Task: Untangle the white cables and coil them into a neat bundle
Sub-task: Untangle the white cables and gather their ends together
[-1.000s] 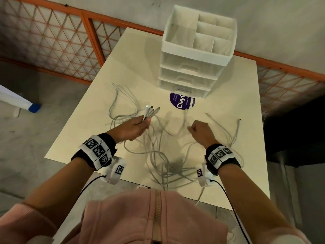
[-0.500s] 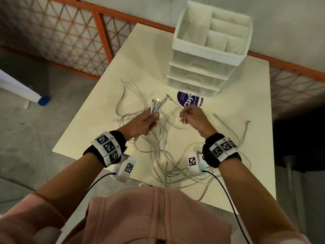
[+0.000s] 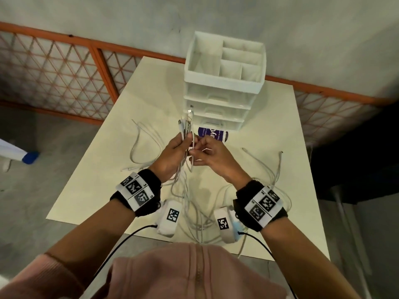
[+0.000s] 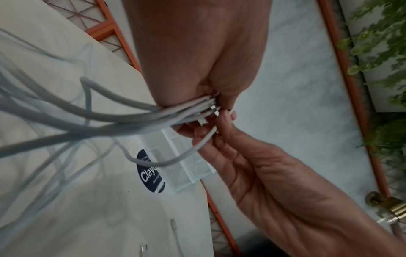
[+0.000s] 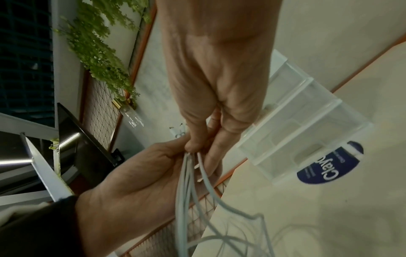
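**Gathering cable ends above the table**

Holding a bunch of white cables [image 3: 185,134] upright, the left hand [image 3: 172,155] is curling its fingers round them just below their plugs, which are sticking up past the fist. The right hand [image 3: 210,157] is pressing in against it from the side, pinching one more cable [image 4: 193,151] between thumb and fingertips and laying it alongside the bunch. Both hands are hanging above the middle of the table [image 3: 269,117], not resting on it.

Below the hands the cables are dropping in loose strands to a tangle [image 3: 194,212] that is lying on the near half of the table and reaching its near edge, where a few loops are spilling over. More loops are spreading to the left [image 3: 138,145], well inside the left edge, and two free ends [image 3: 278,167] are lying out to the right, short of the right edge.

A white drawer unit [image 3: 222,87] is standing at the far side, close behind the raised plugs, with a dark blue round sticker [image 3: 212,134] lying at its foot. The left and right margins of the tabletop are showing bare surface. An orange-framed mesh fence [image 3: 64,76] is running behind the table along the wall.
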Available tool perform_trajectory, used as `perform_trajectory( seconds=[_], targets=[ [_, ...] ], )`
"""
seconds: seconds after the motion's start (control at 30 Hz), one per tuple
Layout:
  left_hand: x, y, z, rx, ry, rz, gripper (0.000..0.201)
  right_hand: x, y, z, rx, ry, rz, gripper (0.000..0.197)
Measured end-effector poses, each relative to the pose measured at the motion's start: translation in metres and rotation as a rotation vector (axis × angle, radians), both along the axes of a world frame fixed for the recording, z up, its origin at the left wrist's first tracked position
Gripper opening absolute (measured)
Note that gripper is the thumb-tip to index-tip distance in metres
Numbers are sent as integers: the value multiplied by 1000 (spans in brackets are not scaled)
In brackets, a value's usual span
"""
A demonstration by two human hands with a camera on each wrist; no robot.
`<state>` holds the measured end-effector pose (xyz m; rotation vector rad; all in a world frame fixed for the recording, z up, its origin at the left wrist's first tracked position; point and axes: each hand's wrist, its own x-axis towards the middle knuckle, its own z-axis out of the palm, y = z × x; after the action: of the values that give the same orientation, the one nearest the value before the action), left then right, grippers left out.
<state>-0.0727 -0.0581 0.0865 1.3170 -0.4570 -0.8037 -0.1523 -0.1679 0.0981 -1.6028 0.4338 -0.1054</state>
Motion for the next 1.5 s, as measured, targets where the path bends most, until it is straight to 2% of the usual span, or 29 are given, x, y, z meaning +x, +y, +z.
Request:
perform_trajectory(
  seconds=[0.07, 0.17, 0.33, 0.5, 0.63, 0.83, 0.97, 1.13, 1.33, 1.5],
  targets=[
    [-2, 0, -1, 40, -79, 3, 27, -3, -7, 6, -47, 8, 11, 13],
    [-8, 1, -1, 133, -217, 23, 25, -4, -19, 23, -136, -66, -110, 18],
    [-22, 2, 4, 129, -309, -110, 27, 0, -24, 40, -183, -193, -236, 30],
    [-22, 8, 9, 115, -235, -214, 30, -6, -31, 42, -88, -232, -189, 33],
    [-21, 14, 12, 105, -231, -295, 30, -8, -35, 40, -69, -174, -136, 23],
    [-18, 13, 16, 98, -147, -223, 32, -9, -34, 38, -63, -159, -151, 16],
    [-19, 12, 17, 126, -145, -238, 31, -6, -31, 41, -71, -131, -143, 12],
    [-18, 12, 18, 156, -161, -280, 30, -6, -31, 43, -130, -108, -35, 22],
    [-15, 9, 21, 120, -117, -227, 26, -3, -34, 43, -135, -86, -33, 22],
    [-10, 6, 23, 150, -147, -267, 27, 3, -34, 46, -142, -57, 18, 20]
  ],
)
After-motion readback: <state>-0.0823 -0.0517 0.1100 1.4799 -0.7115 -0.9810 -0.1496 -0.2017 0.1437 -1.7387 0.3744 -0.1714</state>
